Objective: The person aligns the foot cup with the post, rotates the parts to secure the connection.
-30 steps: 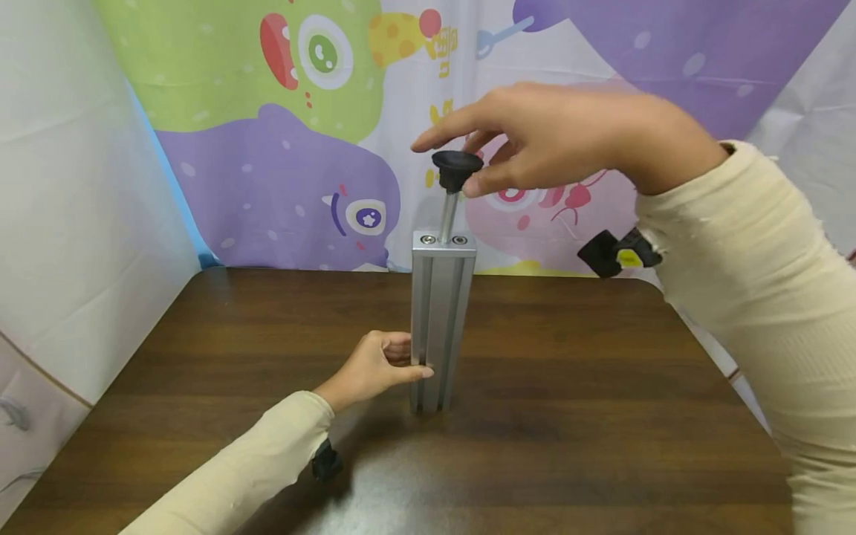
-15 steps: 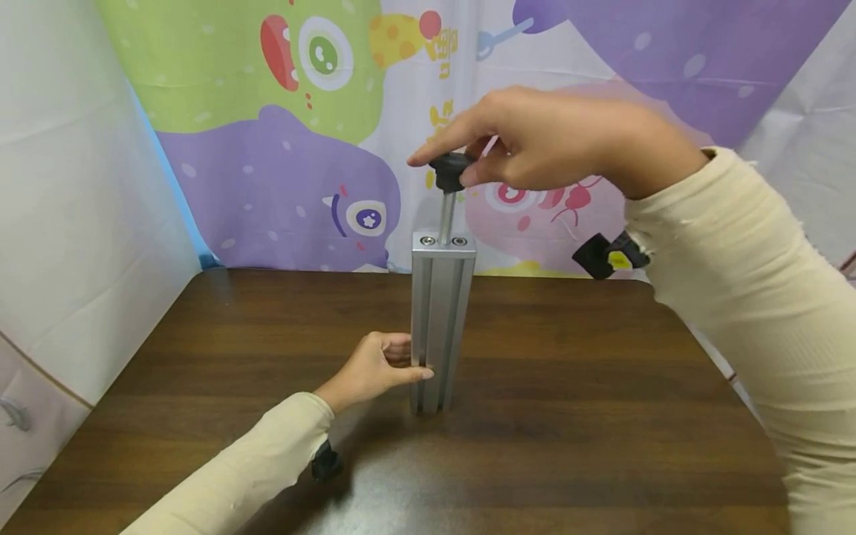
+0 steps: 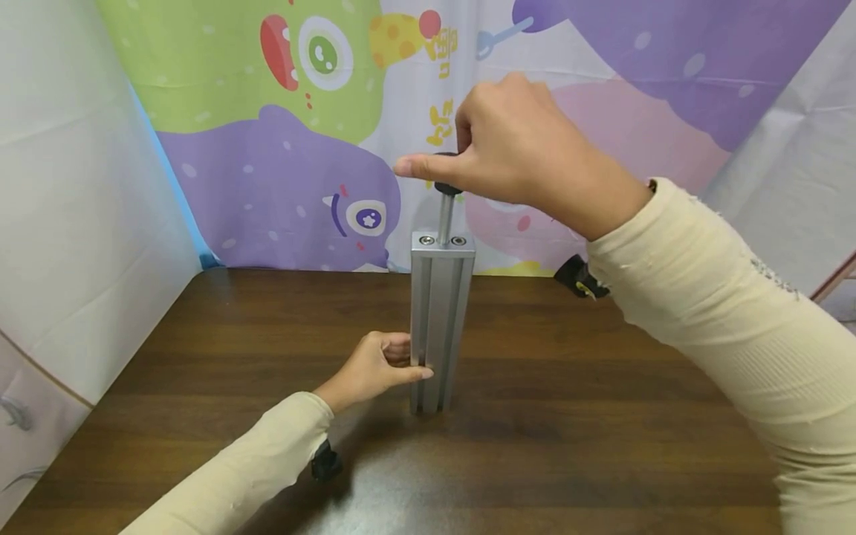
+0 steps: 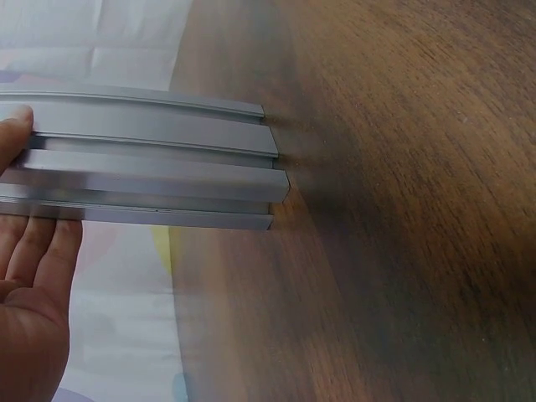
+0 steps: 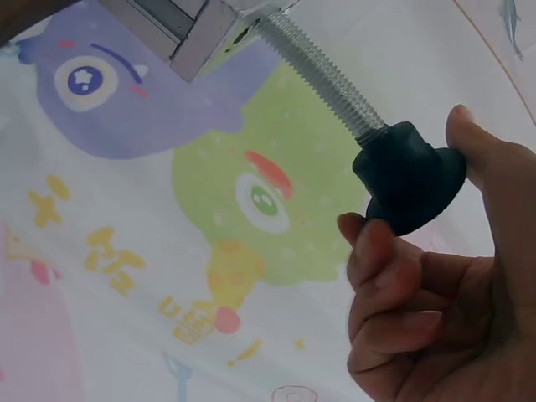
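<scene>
An aluminium extrusion profile (image 3: 444,319) stands upright on the table, grooves running down its sides. My left hand (image 3: 364,371) grips it low down, thumb on the front face and fingers on the far side, as the left wrist view also shows. Out of its top end rises a threaded rod (image 5: 322,75), between two screw heads. This rod carries a black levelling foot (image 5: 410,180) with a flared base. My right hand (image 3: 515,141) pinches the rim of that base between thumb and forefinger; the other fingers are curled beneath. In the head view the hand covers most of the foot.
The dark wood table (image 3: 588,386) spreads around the profile. A cartoon-printed curtain (image 3: 281,186) hangs behind its far edge, with a white sheet (image 3: 60,148) on the left. A black camera mount (image 3: 326,461) sits under the left wrist.
My right hand has turned at the wrist around the levelling foot, its thumb swinging to the left across the front and the forearm dropping. The left hand and the profile have stayed still.
</scene>
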Available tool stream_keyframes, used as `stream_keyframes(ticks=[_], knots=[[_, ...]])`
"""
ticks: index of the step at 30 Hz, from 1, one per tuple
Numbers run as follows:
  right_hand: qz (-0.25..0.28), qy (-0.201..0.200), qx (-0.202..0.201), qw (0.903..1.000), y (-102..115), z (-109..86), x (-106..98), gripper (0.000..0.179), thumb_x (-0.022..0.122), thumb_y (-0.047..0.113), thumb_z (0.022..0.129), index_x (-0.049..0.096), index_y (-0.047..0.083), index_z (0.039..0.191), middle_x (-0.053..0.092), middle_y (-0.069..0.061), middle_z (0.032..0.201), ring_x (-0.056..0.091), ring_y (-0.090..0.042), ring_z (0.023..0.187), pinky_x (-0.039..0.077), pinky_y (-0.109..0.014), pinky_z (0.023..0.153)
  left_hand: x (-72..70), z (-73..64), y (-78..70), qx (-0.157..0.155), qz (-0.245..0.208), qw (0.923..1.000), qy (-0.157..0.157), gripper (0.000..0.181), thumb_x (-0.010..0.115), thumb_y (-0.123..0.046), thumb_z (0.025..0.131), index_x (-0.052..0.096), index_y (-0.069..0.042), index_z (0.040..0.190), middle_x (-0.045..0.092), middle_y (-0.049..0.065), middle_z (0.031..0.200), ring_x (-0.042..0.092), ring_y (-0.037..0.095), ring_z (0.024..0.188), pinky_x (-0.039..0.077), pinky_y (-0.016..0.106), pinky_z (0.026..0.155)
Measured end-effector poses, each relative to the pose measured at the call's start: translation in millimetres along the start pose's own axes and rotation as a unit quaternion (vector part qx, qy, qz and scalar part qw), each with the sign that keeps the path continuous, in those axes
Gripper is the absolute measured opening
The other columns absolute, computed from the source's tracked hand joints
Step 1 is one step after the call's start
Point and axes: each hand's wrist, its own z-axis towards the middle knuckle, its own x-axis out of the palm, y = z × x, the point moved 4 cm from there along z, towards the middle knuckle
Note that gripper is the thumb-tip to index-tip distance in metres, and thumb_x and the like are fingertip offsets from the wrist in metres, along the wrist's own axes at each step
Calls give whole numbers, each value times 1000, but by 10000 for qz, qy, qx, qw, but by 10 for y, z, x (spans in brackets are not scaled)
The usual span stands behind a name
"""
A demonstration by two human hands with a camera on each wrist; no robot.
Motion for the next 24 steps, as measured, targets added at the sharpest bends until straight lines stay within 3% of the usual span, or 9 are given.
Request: stream_keyframes(ticks=[3, 6, 9, 12, 15, 18, 21, 23, 24], knots=[[87, 317, -43, 9994, -20, -15, -18, 68, 52, 72, 83, 60, 10, 56, 48, 1, 47, 46, -16, 52, 40, -32, 52, 2, 0, 1, 7, -30, 10000, 16, 31, 81, -7, 76, 70, 4, 103, 73, 14, 93, 69, 16, 88, 56, 24, 77], [281, 921, -177, 9952, -62, -27, -49, 66, 50, 70, 86, 72, 8, 86, 66, -3, 69, 59, -17, 62, 47, -33, 63, 2, 2, -2, 12, -58, 10000, 23, 31, 80, -6, 77, 70, 4, 104, 73, 15, 93, 69, 17, 88, 56, 24, 77], [438, 1616, -684, 9835, -103, -41, -79, 60, 55, 58, 91, 61, 10, 126, 69, -6, 107, 65, -20, 89, 51, -37, 81, 4, 2, -2, -4, -83, 10000, 33, 31, 80, -6, 77, 69, 4, 104, 73, 15, 94, 69, 17, 89, 56, 24, 77], [668, 2112, -1411, 9649, -118, -56, -90, 52, 60, 29, 95, 45, 15, 143, 62, -5, 123, 60, -19, 109, 49, -38, 93, 2, -1, -2, -8, -52, 10000, 34, 32, 80, -6, 77, 69, 4, 104, 73, 15, 94, 69, 17, 89, 56, 24, 77], [940, 2348, -1873, 9492, -116, -61, -86, 51, 56, 5, 94, 46, 18, 143, 60, 0, 126, 59, -13, 111, 52, -31, 87, 5, -1, -4, 9, -28, 10000, 44, 32, 80, -7, 77, 69, 4, 105, 73, 15, 94, 69, 18, 89, 56, 24, 78], [1019, 2259, -2026, 9474, -99, -46, -85, 48, 52, -2, 93, 53, 16, 137, 61, 2, 123, 62, -9, 97, 52, -23, 70, 7, -2, -6, 10, -31, 10000, 58, 32, 80, -7, 77, 69, 4, 105, 73, 15, 95, 69, 19, 90, 56, 25, 78], [748, 1919, -1945, 9590, -66, -33, -93, 34, 58, 9, 95, 62, 13, 128, 69, 1, 106, 61, -10, 77, 48, -24, 61, 11, -5, -5, 6, -25, 10000, 53, 32, 80, -7, 77, 69, 4, 105, 73, 15, 95, 69, 19, 91, 56, 25, 78], [468, 1608, -1572, 9733, -40, -26, -94, 26, 60, 28, 96, 70, 11, 112, 71, 1, 89, 61, -11, 72, 47, -26, 65, 15, -7, -5, 5, -9, 10000, 46, 32, 80, -7, 77, 69, 4, 105, 73, 15, 95, 69, 19, 91, 56, 25, 79], [286, 1406, -1323, 9808, -24, -24, -90, 33, 59, 39, 95, 73, 10, 101, 69, 1, 79, 60, -13, 68, 46, -28, 65, 18, -8, -7, 11, -4, 10000, 43, 31, 80, -7, 77, 69, 4, 105, 73, 15, 95, 69, 19, 91, 56, 25, 79]])
